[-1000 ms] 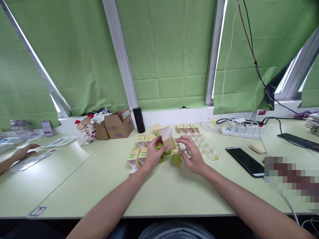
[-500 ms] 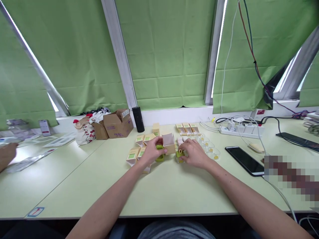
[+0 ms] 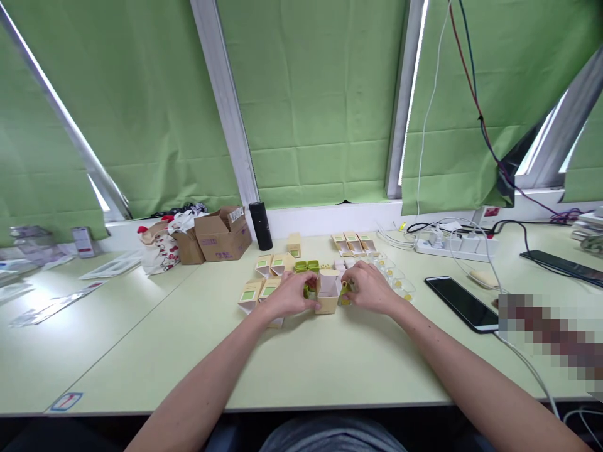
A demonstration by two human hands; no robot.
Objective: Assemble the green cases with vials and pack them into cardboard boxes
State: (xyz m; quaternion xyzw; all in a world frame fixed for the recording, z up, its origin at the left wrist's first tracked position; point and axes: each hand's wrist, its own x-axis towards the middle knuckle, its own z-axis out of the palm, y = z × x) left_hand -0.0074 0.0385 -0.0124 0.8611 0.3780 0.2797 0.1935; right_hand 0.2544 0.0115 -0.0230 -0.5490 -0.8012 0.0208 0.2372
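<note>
My left hand grips a small open-topped cardboard box by its left side, upright with the pale inside showing. Between the fingers of my right hand is a small yellow-green piece with a ring-like loop, close to the box's right side. Green square cups sit behind the box, and pale small pieces lie beside them. More small boxes with green labels stand to the left of my left hand. Clear domed packs with yellow bits lie beyond my right hand.
Three flattish open boxes lie at the back. A black phone and a white power strip with cables are on the right. A black cylinder, a brown carton and a printed bag stand along the wall.
The cardboard box has moved down and right and now stands upright, close to my right hand. The green cups behind it show more. A brown shape at the left edge is gone.
</note>
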